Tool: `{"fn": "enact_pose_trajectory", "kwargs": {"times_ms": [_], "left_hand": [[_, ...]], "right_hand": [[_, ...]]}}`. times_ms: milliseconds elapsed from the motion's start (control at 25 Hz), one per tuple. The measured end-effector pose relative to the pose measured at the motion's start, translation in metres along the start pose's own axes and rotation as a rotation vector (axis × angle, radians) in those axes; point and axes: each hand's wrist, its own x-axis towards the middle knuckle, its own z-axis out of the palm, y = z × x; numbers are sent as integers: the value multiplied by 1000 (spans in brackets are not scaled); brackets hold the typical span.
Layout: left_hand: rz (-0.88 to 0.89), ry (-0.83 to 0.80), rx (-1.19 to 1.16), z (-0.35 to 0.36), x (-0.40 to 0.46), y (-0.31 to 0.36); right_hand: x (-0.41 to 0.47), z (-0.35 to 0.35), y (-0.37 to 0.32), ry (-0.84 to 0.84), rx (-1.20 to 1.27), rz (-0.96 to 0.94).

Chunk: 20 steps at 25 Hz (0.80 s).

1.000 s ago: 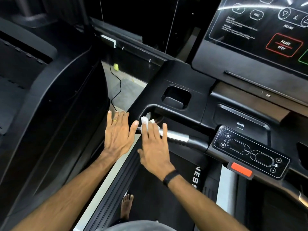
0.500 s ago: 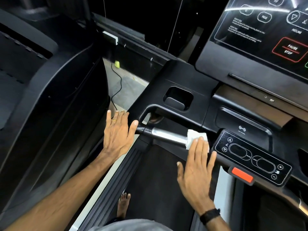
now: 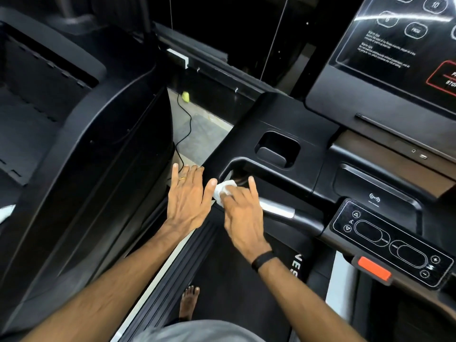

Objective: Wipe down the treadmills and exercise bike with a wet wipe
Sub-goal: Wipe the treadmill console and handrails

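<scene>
Both hands work at the left end of the treadmill's front handlebar [image 3: 276, 210]. My right hand [image 3: 243, 218] presses a wet wipe [image 3: 222, 190] against the bar where it meets the console housing [image 3: 246, 134]; the fingers are bent down over the crumpled white wad, with one finger raised and pointing toward the dark recess behind the bar. My left hand [image 3: 187, 198] lies flat with fingers straight and spread on the edge of the housing just beside the wipe, holding nothing; a thin ring shows on one finger.

Handling, as I judge it: the wipe is light, limp and damp, so it bunches rather than holding a shape and is best kept under the fingertips and thumb, folded into a pad, not pinched at a corner. The handlebar's bare silver section looks smooth and rigid, likely slick when wet, so the wipe should wrap partly round it to clean the underside. The treadmill itself is fixed and heavy; only the wipe moves.

Legible markings: the upper display [image 3: 394, 45] shows a "10" key, a red-outlined button reading partly "STOP", and small white instruction text too fine to read. The lower control panel [image 3: 392, 243] carries arrow, plus and minus symbols beside an orange safety tab [image 3: 373, 266]. A wireless symbol [image 3: 374, 198] sits above it. The letters "VE S" [image 3: 297, 265] appear on the deck cover, the rest hidden.
</scene>
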Motion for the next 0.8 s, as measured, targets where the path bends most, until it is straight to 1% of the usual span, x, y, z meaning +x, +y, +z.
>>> {"fn": "enact_pose_trajectory", "kwargs": {"times_ms": [80,200,320,400,480,640,720,800], "left_hand": [[13,-9,-5,-1,0,0],[34,-26,10,-1,-1,-2],[14,-44,-12,1,0,-4],[1,-48,-25,2,1,-4],[1,-61,-32,1,1,-5],[24,-92,-44,-3,1,-3],[71,-93,-40,-4,0,-3],[166,-97,-25,-4,-1,-1]], "right_hand": [[7,-4,12,44,54,-41],[-4,-14,34,25,50,-126],[-26,-36,67,31,23,-145],[-30,-45,77,21,17,-146],[-21,-37,67,-2,16,-157],[17,4,11,-38,31,-187],[22,11,-2,-47,57,-171],[15,5,7,-64,28,-147]]}}
